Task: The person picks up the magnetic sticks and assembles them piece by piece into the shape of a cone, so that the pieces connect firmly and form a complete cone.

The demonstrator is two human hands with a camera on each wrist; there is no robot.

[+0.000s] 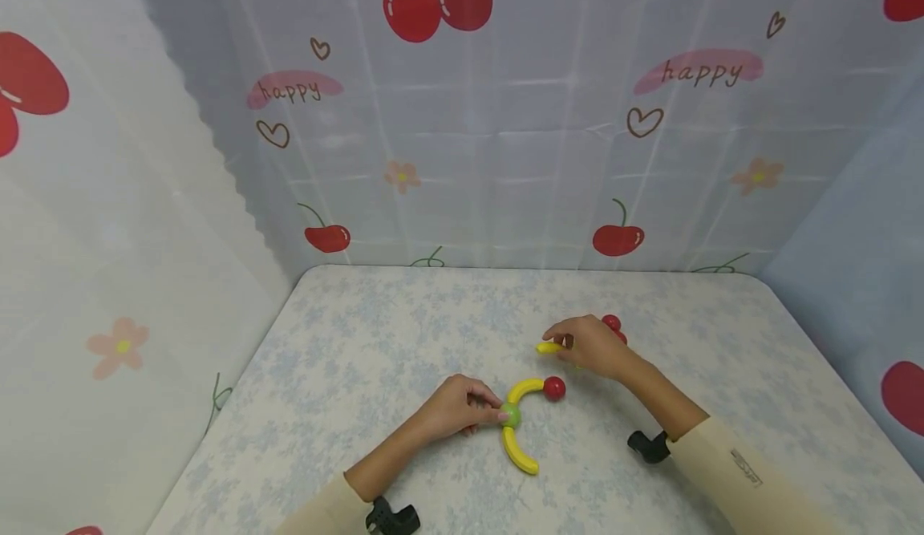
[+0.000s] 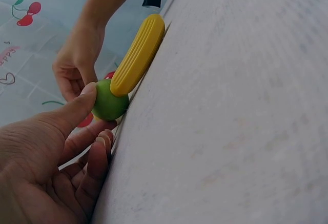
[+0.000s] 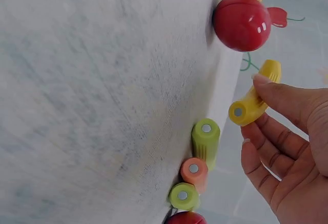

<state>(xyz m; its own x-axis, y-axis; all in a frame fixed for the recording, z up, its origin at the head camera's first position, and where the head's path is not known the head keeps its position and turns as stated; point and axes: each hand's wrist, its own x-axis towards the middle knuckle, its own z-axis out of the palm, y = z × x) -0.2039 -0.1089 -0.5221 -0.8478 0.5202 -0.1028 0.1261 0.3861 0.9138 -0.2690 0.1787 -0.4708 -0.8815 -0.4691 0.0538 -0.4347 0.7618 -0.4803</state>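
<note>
My left hand (image 1: pixel 458 407) pinches a green ball (image 1: pixel 511 415) between thumb and finger, low over the table. Two curved yellow rods are joined to that ball: an upper yellow rod (image 1: pixel 524 389), ending in a red ball (image 1: pixel 554 388), and a lower yellow rod (image 1: pixel 520 452) with a free end. In the left wrist view the ribbed lower rod (image 2: pixel 138 55) sticks up from the ball. Farther back, my right hand (image 1: pixel 588 346) holds a loose curved yellow rod (image 3: pixel 251 103) between thumb and fingers. A grey disc shows on its near end.
Beside my right hand, in its wrist view, lie a green rod (image 3: pixel 206 142), an orange rod (image 3: pixel 193 170), another green rod (image 3: pixel 183 196) and a red ball (image 3: pixel 185 218). Red balls (image 1: pixel 611 322) show behind that hand. Cherry-print curtains (image 1: pixel 469 142) surround the table (image 1: pixel 361 342).
</note>
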